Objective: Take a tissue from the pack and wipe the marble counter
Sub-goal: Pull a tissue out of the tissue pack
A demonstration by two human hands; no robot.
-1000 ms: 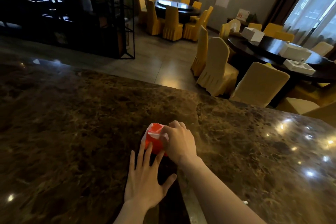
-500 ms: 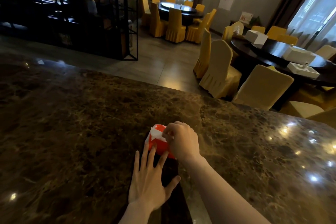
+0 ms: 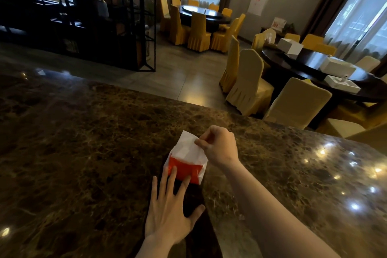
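A small red tissue pack (image 3: 187, 168) lies on the brown marble counter (image 3: 83, 142) near its middle. A white tissue (image 3: 187, 147) sticks up out of the pack, partly pulled out. My right hand (image 3: 217, 145) pinches the tissue's upper right corner between thumb and finger. My left hand (image 3: 170, 209) lies flat with spread fingers, its fingertips pressing the near edge of the pack.
The counter's far edge (image 3: 188, 101) runs across the view, with a tiled floor beyond. Yellow-covered chairs (image 3: 249, 81) and a dark round table (image 3: 314, 65) with white boxes stand at the right. A black metal shelf (image 3: 94, 16) stands at the far left.
My right hand has lifted up and away from the pack, drawing the white tissue out of it. My left hand stayed pressed on the pack.
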